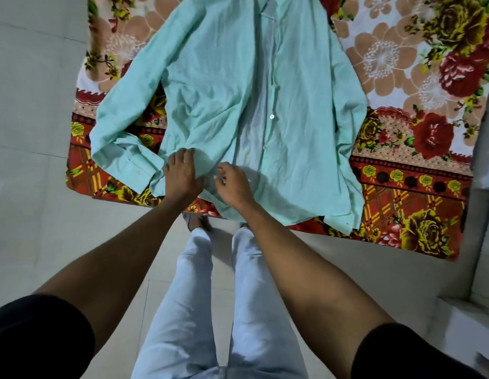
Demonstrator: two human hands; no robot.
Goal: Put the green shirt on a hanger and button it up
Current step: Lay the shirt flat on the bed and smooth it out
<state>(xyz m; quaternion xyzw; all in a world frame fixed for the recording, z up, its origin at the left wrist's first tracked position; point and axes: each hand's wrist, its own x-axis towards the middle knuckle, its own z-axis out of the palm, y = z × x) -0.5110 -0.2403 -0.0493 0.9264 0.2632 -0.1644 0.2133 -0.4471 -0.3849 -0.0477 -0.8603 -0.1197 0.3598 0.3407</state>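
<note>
The green shirt (226,86) lies flat on a floral blanket (418,149), collar away from me, hem toward me. Its front is open along the placket, where a white button (271,116) shows. The left sleeve is folded back near the blanket's edge. My left hand (181,173) rests on the hem at the lower left, fingers pressing the cloth. Just to its right, my right hand (233,184) hovers over the hem with its fingers curled and slightly apart; whether it pinches cloth is unclear. No hanger is in view.
The blanket covers a low bed that ends just in front of my legs (224,296). Pale tiled floor (32,160) lies to the left and under me. A white ledge (467,321) stands at the lower right.
</note>
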